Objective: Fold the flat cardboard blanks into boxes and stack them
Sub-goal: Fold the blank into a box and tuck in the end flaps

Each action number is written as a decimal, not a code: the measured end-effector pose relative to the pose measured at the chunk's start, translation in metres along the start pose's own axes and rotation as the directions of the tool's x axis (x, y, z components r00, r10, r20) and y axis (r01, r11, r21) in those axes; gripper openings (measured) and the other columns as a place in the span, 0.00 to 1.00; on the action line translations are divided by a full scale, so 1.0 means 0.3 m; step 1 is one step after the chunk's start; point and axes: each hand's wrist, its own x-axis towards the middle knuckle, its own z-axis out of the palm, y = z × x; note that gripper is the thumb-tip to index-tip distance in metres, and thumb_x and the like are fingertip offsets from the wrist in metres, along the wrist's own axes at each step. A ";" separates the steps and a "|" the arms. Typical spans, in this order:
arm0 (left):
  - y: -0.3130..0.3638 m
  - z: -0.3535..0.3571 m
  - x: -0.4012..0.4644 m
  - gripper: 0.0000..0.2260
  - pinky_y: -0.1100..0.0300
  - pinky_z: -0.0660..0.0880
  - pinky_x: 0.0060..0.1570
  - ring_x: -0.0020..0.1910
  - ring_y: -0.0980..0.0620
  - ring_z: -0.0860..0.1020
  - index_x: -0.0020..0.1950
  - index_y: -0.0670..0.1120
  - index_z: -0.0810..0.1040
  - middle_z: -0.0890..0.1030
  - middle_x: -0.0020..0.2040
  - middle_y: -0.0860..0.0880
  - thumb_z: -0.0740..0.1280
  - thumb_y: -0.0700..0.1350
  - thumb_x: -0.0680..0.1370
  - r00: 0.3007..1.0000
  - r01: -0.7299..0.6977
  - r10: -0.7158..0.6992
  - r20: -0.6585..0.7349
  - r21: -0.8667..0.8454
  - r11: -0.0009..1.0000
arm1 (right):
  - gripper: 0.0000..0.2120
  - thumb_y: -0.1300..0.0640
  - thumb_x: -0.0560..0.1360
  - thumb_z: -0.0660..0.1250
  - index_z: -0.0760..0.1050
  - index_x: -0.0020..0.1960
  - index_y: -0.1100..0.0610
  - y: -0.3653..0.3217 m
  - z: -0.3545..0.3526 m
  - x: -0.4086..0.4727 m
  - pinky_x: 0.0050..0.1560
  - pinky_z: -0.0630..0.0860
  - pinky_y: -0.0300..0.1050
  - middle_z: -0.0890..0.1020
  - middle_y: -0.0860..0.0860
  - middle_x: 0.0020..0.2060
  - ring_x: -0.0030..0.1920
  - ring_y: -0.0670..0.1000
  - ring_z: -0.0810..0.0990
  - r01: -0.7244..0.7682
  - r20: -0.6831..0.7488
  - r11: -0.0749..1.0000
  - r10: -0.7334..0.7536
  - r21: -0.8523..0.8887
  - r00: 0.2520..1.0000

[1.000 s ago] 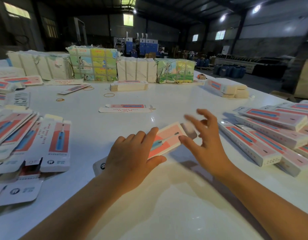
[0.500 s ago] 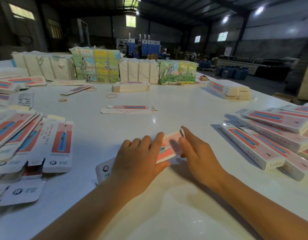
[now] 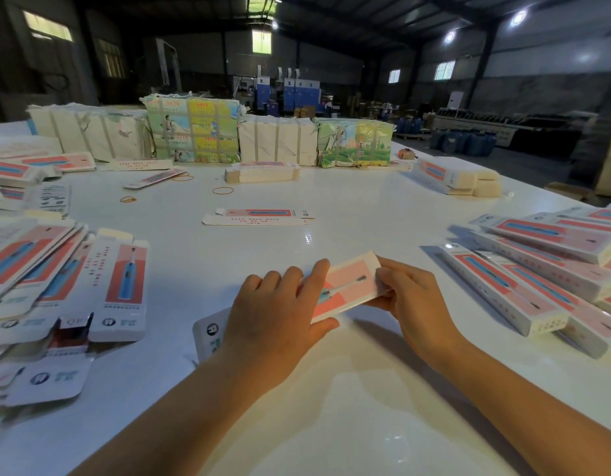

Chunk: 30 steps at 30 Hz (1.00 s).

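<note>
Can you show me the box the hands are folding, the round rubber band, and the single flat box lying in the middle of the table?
box being folded (image 3: pixel 348 286), head view, pink printed face
rubber band (image 3: pixel 223 191), head view, its loop
lone flat blank (image 3: pixel 259 217), head view, its middle

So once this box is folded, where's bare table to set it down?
Bare table lies between the lone flat blank and the folded boxes at right. The near edge under the forearms is bare too. The flat blanks crowd the left.
</note>
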 end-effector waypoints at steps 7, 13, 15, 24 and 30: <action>0.014 0.009 0.001 0.29 0.58 0.71 0.30 0.31 0.46 0.78 0.61 0.43 0.78 0.81 0.39 0.45 0.68 0.62 0.68 0.996 0.015 -0.016 -0.093 -0.011 1.000 | 0.14 0.60 0.81 0.55 0.72 0.41 0.47 -0.008 0.016 -0.051 0.35 0.70 0.31 0.78 0.46 0.32 0.35 0.46 0.76 0.271 0.112 0.843 -0.248 -0.464 0.962; 0.026 0.010 0.000 0.30 0.57 0.70 0.29 0.30 0.46 0.77 0.60 0.42 0.79 0.80 0.37 0.45 0.71 0.61 0.67 0.990 0.036 -0.038 -0.137 -0.014 0.999 | 0.10 0.58 0.81 0.57 0.72 0.52 0.44 -0.018 0.026 -0.056 0.39 0.73 0.32 0.81 0.42 0.41 0.41 0.44 0.79 0.257 0.151 0.866 -0.212 -0.429 0.966; 0.025 -0.004 0.002 0.31 0.58 0.70 0.31 0.33 0.47 0.78 0.64 0.43 0.75 0.80 0.41 0.45 0.61 0.63 0.70 0.992 0.066 -0.071 -0.101 -0.051 0.996 | 0.14 0.58 0.80 0.59 0.68 0.61 0.42 -0.020 0.018 -0.047 0.46 0.75 0.30 0.79 0.36 0.50 0.50 0.39 0.79 0.191 0.175 0.938 -0.145 -0.289 0.974; 0.020 0.026 0.000 0.36 0.61 0.68 0.47 0.52 0.51 0.75 0.75 0.50 0.51 0.73 0.59 0.51 0.39 0.66 0.71 0.988 0.130 -0.132 -0.075 -0.021 0.991 | 0.13 0.55 0.78 0.63 0.73 0.49 0.35 -0.005 0.025 -0.052 0.45 0.74 0.29 0.80 0.28 0.43 0.48 0.38 0.80 0.340 0.082 0.853 -0.336 -0.395 0.938; -0.056 -0.006 0.002 0.30 0.58 0.69 0.26 0.28 0.46 0.77 0.59 0.42 0.79 0.79 0.35 0.45 0.61 0.62 0.69 0.993 -0.038 0.037 -0.115 -0.008 0.999 | 0.33 0.45 0.72 0.65 0.56 0.73 0.44 0.013 -0.019 -0.025 0.71 0.62 0.43 0.63 0.44 0.74 0.72 0.46 0.63 0.306 0.313 0.811 -0.161 -0.499 0.936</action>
